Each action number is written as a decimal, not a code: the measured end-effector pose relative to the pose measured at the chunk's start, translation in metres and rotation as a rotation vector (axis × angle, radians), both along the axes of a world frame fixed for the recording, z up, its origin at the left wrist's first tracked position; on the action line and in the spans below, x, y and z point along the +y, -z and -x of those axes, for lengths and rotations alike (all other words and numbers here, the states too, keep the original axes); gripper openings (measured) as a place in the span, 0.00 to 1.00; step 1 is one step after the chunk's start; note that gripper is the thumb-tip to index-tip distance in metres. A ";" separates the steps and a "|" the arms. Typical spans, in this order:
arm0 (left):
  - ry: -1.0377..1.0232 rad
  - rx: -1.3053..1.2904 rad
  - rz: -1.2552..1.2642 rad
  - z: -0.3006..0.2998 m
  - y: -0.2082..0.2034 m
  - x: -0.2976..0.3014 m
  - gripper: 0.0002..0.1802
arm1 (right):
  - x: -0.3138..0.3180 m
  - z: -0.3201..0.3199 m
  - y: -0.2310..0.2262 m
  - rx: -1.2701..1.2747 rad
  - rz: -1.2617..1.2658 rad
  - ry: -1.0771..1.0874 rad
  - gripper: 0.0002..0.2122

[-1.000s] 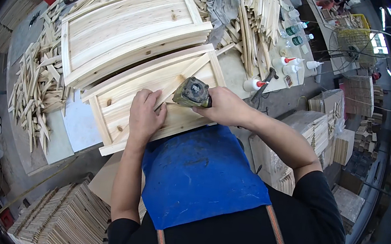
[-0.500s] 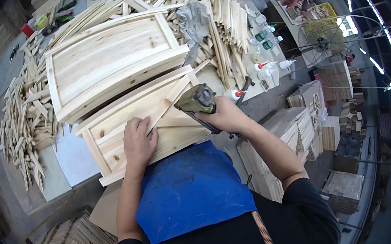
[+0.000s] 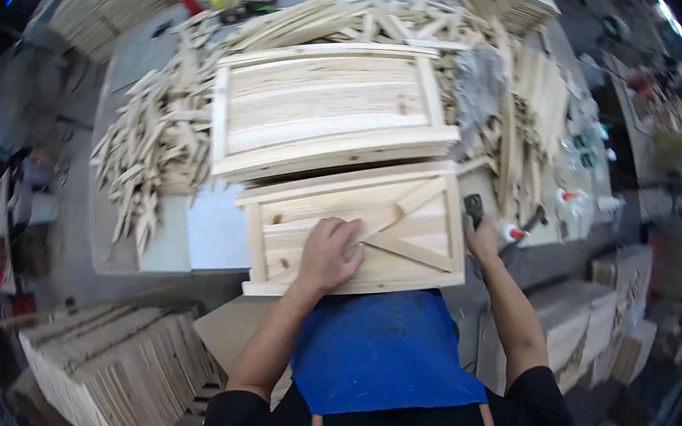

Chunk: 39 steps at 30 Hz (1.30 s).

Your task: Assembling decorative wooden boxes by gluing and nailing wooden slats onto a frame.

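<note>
One left hand (image 3: 330, 256) is lying loosely spread on our panel (image 3: 307, 209), near the desk (image 3: 134, 62)'s front edge; our right hand (image 3: 484, 242) is gripping a tool (image 3: 474, 207) just beside it. We are judging the panel stiff, fairly light, best held by its frame. Rightward, bottles (image 3: 574, 204) are sitting, contents unclear.

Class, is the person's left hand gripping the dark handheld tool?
No, the left hand rests on the pale framed wooden panel, while the right hand grips the dark handheld tool.
</note>
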<state>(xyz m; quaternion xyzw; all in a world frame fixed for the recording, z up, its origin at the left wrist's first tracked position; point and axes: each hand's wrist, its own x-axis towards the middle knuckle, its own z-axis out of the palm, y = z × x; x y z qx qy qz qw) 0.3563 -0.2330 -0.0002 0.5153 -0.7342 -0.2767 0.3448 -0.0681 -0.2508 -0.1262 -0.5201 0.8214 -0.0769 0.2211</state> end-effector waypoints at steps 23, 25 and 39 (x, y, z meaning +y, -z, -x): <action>-1.391 0.667 -0.629 -0.428 0.251 -0.122 0.22 | 0.099 0.027 0.095 -1.307 0.170 0.401 0.26; -1.337 0.731 -0.688 -0.439 0.258 -0.125 0.21 | 0.102 0.010 0.059 -1.031 0.182 0.282 0.24; -1.141 1.434 -0.779 -0.415 0.202 -0.029 0.16 | 0.140 -0.006 0.042 -0.739 -0.030 0.744 0.14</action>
